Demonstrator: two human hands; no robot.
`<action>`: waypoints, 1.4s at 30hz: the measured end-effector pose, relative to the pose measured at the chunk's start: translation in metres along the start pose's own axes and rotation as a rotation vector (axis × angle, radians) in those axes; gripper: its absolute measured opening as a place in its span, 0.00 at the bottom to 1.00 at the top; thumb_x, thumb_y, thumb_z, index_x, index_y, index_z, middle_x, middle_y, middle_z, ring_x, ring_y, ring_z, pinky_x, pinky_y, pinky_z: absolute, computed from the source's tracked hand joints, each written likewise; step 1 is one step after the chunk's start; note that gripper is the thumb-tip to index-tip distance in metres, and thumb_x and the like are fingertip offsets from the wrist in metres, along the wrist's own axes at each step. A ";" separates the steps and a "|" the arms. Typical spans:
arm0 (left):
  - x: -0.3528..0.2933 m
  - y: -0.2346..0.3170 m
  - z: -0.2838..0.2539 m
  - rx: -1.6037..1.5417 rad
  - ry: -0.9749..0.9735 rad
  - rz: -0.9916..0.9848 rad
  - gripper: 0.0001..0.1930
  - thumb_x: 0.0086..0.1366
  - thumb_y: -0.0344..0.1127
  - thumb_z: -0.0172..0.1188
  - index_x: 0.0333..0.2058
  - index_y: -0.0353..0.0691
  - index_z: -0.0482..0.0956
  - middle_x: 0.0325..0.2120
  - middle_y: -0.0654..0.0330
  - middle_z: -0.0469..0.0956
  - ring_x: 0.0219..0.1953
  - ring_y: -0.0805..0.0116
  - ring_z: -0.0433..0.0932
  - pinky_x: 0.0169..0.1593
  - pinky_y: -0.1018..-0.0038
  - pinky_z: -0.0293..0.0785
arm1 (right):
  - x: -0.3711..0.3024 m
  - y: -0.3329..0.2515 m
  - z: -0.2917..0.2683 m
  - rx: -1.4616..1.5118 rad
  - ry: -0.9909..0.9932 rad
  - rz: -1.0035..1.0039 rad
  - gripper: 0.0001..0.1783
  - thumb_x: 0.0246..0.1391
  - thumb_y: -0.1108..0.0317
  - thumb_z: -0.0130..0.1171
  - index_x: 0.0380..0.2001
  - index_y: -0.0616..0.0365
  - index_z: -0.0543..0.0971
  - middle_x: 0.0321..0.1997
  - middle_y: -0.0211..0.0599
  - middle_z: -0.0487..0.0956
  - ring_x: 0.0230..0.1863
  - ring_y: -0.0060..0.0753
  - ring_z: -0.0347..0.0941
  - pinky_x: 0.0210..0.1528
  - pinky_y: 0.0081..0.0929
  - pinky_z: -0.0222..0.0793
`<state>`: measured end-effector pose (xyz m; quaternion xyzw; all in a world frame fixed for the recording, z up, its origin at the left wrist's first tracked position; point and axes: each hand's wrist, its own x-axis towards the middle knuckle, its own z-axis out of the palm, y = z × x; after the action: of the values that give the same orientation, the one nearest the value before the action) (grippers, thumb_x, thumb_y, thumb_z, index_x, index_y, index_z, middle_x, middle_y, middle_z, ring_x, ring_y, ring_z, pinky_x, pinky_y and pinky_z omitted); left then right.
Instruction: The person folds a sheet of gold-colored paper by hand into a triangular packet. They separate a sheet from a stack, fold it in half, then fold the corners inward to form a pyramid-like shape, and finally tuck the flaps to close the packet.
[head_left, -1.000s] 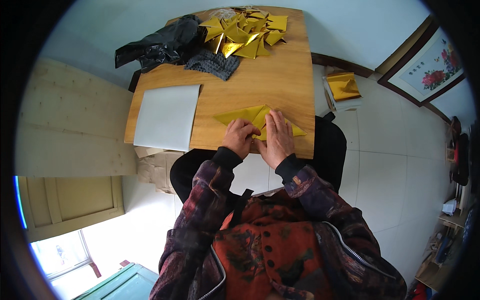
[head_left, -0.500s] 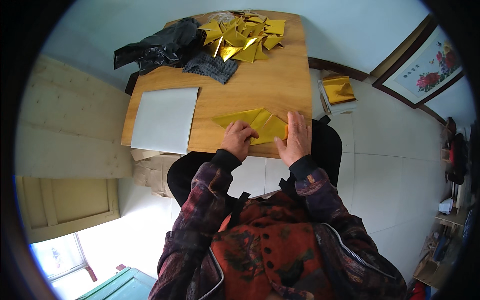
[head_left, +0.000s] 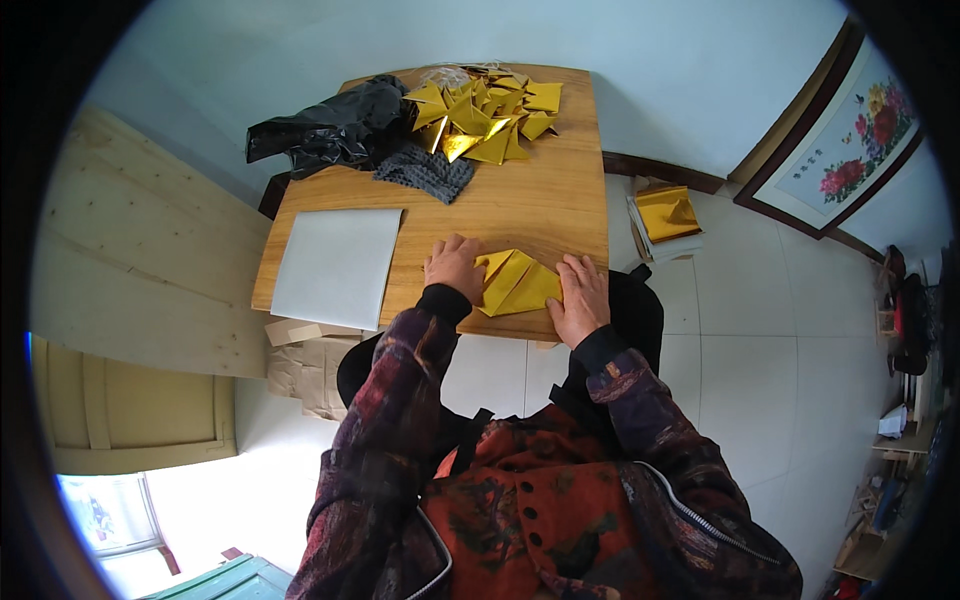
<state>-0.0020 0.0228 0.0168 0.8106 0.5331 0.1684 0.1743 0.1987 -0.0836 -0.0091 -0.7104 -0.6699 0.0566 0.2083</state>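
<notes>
A piece of folded gold paper [head_left: 517, 284] lies on the wooden table near its front edge, with crease lines across its middle. My left hand [head_left: 456, 266] rests over its left end, covering that tip, with the fingers spread and slightly bent. At the other end, my right hand [head_left: 581, 297] lies with its fingers stretched out, its thumb side against the paper's right edge. Neither hand is wrapped round the paper. Farther back sits a heap of folded gold paper pieces [head_left: 490, 112].
Left on the table [head_left: 545, 205] lies a stack of pale grey sheets [head_left: 335, 262]. A black plastic bag [head_left: 335, 125] and a dark grey knitted cloth [head_left: 425, 174] lie beside the heap. More gold paper [head_left: 667, 212] stands on the right, below table height. Brown cardboard [head_left: 305, 375] lies at lower left.
My left hand has moved left and up from the paper's middle onto its left end, whose long point no longer shows. My right hand stays at the right end. The whole view has shifted slightly.
</notes>
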 end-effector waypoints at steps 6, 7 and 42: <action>0.021 0.003 -0.011 0.198 -0.273 -0.093 0.16 0.51 0.35 0.64 0.41 0.48 0.79 0.43 0.60 0.76 0.53 0.55 0.70 0.55 0.56 0.63 | 0.003 0.001 -0.003 0.079 -0.014 -0.028 0.33 0.48 0.68 0.64 0.59 0.60 0.66 0.65 0.43 0.64 0.70 0.53 0.52 0.69 0.51 0.48; 0.024 0.001 -0.012 0.232 -0.316 -0.094 0.15 0.51 0.35 0.64 0.40 0.48 0.79 0.42 0.59 0.76 0.50 0.55 0.71 0.53 0.57 0.65 | 0.003 0.001 -0.003 0.102 -0.002 -0.053 0.34 0.48 0.69 0.64 0.59 0.60 0.66 0.65 0.44 0.65 0.70 0.53 0.52 0.69 0.51 0.49; -0.080 0.008 -0.009 0.172 0.028 0.578 0.11 0.59 0.30 0.59 0.42 0.47 0.78 0.39 0.65 0.81 0.42 0.69 0.80 0.53 0.61 0.66 | -0.019 0.026 -0.038 0.224 -0.236 -0.433 0.32 0.47 0.65 0.65 0.56 0.61 0.69 0.70 0.37 0.59 0.72 0.44 0.52 0.71 0.47 0.51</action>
<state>-0.0297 -0.0531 0.0219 0.9380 0.2951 0.1765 0.0427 0.2343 -0.1107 0.0116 -0.5115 -0.8155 0.1668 0.2134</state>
